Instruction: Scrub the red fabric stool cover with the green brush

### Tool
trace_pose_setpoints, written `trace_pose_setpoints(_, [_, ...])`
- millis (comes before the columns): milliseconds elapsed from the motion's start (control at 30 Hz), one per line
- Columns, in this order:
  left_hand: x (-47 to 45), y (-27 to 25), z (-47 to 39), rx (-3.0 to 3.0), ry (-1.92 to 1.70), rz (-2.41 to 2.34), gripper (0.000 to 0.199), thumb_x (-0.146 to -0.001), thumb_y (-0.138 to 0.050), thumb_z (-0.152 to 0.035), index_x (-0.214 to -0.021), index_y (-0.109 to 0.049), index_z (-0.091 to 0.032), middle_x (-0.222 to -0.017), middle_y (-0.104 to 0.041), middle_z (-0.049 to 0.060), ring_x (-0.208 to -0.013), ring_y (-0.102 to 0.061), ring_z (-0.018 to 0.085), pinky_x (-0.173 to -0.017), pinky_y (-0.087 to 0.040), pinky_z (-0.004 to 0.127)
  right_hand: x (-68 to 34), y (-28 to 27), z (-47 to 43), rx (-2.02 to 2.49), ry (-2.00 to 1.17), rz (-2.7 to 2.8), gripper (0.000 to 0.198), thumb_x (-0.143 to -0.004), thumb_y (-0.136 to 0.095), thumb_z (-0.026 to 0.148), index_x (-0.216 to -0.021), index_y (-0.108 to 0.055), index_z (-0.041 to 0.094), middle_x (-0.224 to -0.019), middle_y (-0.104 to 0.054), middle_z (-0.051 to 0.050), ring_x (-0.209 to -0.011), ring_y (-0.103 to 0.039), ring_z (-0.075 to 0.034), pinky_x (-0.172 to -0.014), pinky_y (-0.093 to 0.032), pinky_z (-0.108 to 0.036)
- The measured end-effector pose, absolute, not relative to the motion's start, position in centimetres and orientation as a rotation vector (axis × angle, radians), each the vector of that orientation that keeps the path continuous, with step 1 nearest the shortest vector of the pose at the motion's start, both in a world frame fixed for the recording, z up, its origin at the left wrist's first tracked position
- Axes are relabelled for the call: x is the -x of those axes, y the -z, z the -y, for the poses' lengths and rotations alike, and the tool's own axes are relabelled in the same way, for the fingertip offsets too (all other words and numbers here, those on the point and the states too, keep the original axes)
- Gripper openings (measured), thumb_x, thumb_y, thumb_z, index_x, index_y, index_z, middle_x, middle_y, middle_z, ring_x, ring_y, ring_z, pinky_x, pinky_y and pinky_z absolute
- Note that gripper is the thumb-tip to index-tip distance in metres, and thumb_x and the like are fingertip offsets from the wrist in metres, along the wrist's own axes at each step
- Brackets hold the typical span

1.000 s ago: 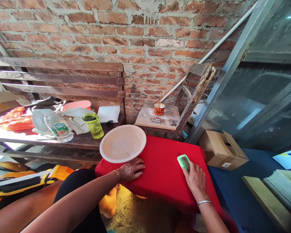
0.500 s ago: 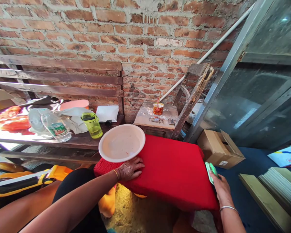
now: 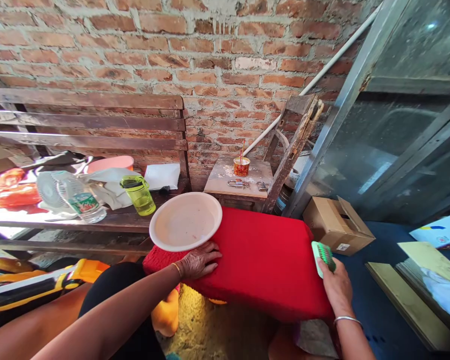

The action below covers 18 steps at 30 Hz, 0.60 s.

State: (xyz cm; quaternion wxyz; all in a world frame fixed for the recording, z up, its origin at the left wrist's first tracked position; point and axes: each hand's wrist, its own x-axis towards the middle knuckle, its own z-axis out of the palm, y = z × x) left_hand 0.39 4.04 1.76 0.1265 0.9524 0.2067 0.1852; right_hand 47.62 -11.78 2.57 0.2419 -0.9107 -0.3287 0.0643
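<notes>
A red cloth [image 3: 262, 260] covers the low surface in front of me. My left hand [image 3: 200, 260] lies flat on its near left part, fingers spread, just beside the rim of a white basin [image 3: 158, 240]. The basin stands on the cloth's left end and looks to hold shallow cloudy water with small specks. At the cloth's right edge, my right hand [image 3: 337, 285] is closed round a green scrubbing brush [image 3: 325, 256]. The brush is tilted, its dark green bristles turned up and to the right, its pale green back toward the cloth.
Behind on the left, a wooden bench [image 3: 135, 120] carries a green bottle [image 3: 140, 195], a clear bottle [image 3: 85, 204] and a small fan [image 3: 50, 189]. A wooden chair [image 3: 215, 180] holds a red pot and padlocks. To the right are a cardboard box [image 3: 330, 225] and stacked boards [image 3: 408, 305].
My right hand has turned the brush, so more of its bristles show, and shifted it slightly up and left. My left hand stays on the cloth. The view has shifted a little.
</notes>
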Motion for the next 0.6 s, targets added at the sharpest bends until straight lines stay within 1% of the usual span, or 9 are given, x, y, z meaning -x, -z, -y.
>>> trace_pose_setpoints(33, [-0.4, -1.8, -4.0, -2.768, -0.543, -0.6, 0.027, -0.098, -0.055, -0.028, -0.123, -0.065, -0.023, -0.125, -0.061, 0.01, -0.114, -0.06, 0.025, -0.104, -0.052, 0.041, -46.2, -2.7, 11.5, 2.456, -0.135, 1.019, 0.074, -0.089, -0.04, 0.063, -0.135, -0.058, 0.007, -0.123, -0.069, -0.024, -0.109, -0.066, -0.037, -0.09, -0.051, -0.043])
trace_pose_setpoints(100, [-0.3, -1.9, -4.0, -2.76, -0.548, -0.609, 0.026, -0.098, -0.056, -0.028, -0.122, -0.065, -0.023, -0.125, -0.061, 0.01, -0.115, -0.06, 0.025, -0.105, -0.051, 0.041, -42.8, -2.8, 11.0, 2.376, -0.054, 1.308, 0.066, -0.094, -0.039, 0.058, -0.135, -0.058, 0.01, -0.122, -0.069, -0.021, -0.111, -0.064, -0.034, -0.097, -0.048, -0.043])
trace_pose_setpoints(200, [-0.2, -1.9, -4.0, -2.763, -0.53, -0.628, 0.027, -0.099, -0.056, -0.029, -0.123, -0.065, -0.024, -0.127, -0.061, 0.009, -0.116, -0.059, 0.024, -0.105, -0.051, 0.04, -38.2, -2.7, 10.5, 2.333, 0.043, 1.627, 0.052, -0.099, -0.042, 0.051, -0.134, -0.059, 0.016, -0.118, -0.069, -0.016, -0.108, -0.064, -0.031, -0.095, -0.047, -0.041])
trace_pose_setpoints(300, [-0.2, -1.9, -4.0, -2.769, -0.513, -0.634, 0.027, -0.099, -0.057, -0.03, -0.124, -0.065, -0.025, -0.126, -0.061, 0.008, -0.116, -0.06, 0.024, -0.105, -0.052, 0.039, -36.7, -3.2, 10.5, 2.422, 0.149, 1.716, 0.047, -0.101, -0.047, 0.048, -0.134, -0.06, 0.018, -0.115, -0.069, -0.016, -0.106, -0.065, -0.031, -0.092, -0.047, -0.041])
trace_pose_setpoints(400, [-0.2, -1.8, -4.1, -2.78, -0.508, -0.631, 0.027, -0.099, -0.056, -0.03, -0.124, -0.065, -0.023, -0.126, -0.061, 0.009, -0.116, -0.06, 0.024, -0.104, -0.052, 0.039, -38.9, -3.9, 11.1, 2.56, 0.227, 1.599, 0.049, -0.101, -0.048, 0.046, -0.135, -0.059, 0.013, -0.114, -0.068, -0.019, -0.102, -0.066, -0.032, -0.088, -0.048, -0.041])
trace_pose_setpoints(467, [-0.2, -1.8, -4.1, -2.787, -0.513, -0.621, 0.028, -0.099, -0.055, -0.03, -0.124, -0.066, -0.023, -0.126, -0.061, 0.01, -0.117, -0.06, 0.025, -0.105, -0.052, 0.04, -41.5, -4.3, 11.8, 2.648, 0.24, 1.423, 0.052, -0.101, -0.045, 0.046, -0.136, -0.058, 0.01, -0.112, -0.068, -0.021, -0.101, -0.066, -0.034, -0.087, -0.049, -0.044])
trace_pose_setpoints(533, [-0.2, -1.8, -4.2, -2.786, -0.522, -0.615, 0.028, -0.099, -0.056, -0.031, -0.124, -0.066, -0.023, -0.126, -0.062, 0.01, -0.117, -0.059, 0.025, -0.106, -0.052, 0.041, -44.0, -4.3, 12.4, 2.685, 0.156, 1.179, 0.056, -0.098, -0.045, 0.049, -0.135, -0.058, 0.008, -0.112, -0.068, -0.024, -0.102, -0.067, -0.037, -0.089, -0.05, -0.047])
trace_pose_setpoints(600, [-0.1, -1.8, -4.2, -2.782, -0.524, -0.619, 0.029, -0.099, -0.056, -0.032, -0.125, -0.066, -0.024, -0.127, -0.062, 0.01, -0.118, -0.059, 0.025, -0.107, -0.051, 0.041, -45.8, -3.9, 12.8, 2.583, -0.075, 0.888, 0.062, -0.093, -0.049, 0.054, -0.133, -0.061, 0.008, -0.113, -0.069, -0.026, -0.104, -0.067, -0.039, -0.09, -0.051, -0.049])
